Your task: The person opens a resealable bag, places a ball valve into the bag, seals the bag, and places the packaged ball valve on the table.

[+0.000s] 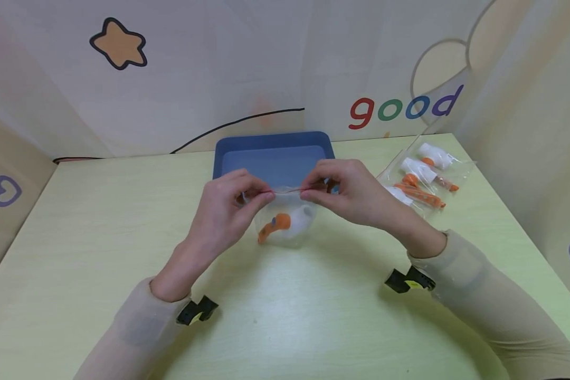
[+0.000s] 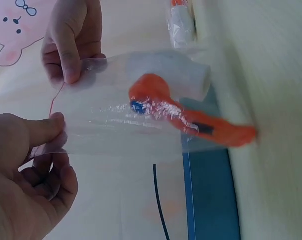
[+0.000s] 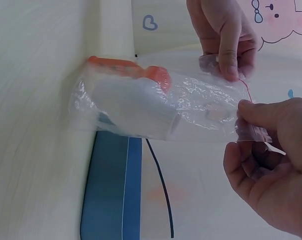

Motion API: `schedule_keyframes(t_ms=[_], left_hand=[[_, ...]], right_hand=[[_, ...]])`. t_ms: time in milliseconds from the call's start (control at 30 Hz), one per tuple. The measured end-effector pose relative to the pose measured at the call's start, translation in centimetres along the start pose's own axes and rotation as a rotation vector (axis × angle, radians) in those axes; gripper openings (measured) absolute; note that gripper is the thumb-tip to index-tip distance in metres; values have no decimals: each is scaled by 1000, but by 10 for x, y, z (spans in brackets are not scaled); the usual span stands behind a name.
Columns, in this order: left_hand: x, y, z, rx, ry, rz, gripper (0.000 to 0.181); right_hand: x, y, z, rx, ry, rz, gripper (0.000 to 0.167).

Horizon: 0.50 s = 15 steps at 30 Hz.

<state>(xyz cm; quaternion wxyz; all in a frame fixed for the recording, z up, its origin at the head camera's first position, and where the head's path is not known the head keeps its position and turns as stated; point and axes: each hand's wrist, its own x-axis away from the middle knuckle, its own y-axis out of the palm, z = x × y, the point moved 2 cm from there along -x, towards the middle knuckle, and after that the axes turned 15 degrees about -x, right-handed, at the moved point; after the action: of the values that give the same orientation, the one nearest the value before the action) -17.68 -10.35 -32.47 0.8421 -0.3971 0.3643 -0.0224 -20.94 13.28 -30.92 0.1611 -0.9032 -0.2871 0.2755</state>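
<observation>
A clear zip bag (image 1: 291,237) with a red line along its top edge hangs upright between my hands. Inside it lie an orange piece (image 2: 150,90) with a long tail and blue and dark patches, and a white cylinder-like piece (image 3: 133,105). My left hand (image 1: 225,211) pinches the bag's top edge at one side between thumb and fingers. At the other side of that edge, my right hand (image 1: 349,191) pinches it in the same way. In the wrist views the bag's lower end is close to the tabletop; whether it touches cannot be told.
A blue tray (image 1: 273,140) stands behind the bag at the table's back edge, against a printed curtain (image 1: 256,63). Several clear bags (image 1: 423,174) with white and orange pieces lie at the back right of the pale table (image 1: 100,237).
</observation>
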Motion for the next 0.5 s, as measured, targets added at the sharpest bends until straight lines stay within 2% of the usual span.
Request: schedule_keyframes(t_ms=[267, 500], left_hand=[[0, 0, 4, 35, 9, 6, 4], [-1, 2, 6, -8, 32, 34, 5]], right_hand=[[0, 6, 4, 8, -35, 1, 8], [-2, 7, 3, 32, -105, 6, 6]])
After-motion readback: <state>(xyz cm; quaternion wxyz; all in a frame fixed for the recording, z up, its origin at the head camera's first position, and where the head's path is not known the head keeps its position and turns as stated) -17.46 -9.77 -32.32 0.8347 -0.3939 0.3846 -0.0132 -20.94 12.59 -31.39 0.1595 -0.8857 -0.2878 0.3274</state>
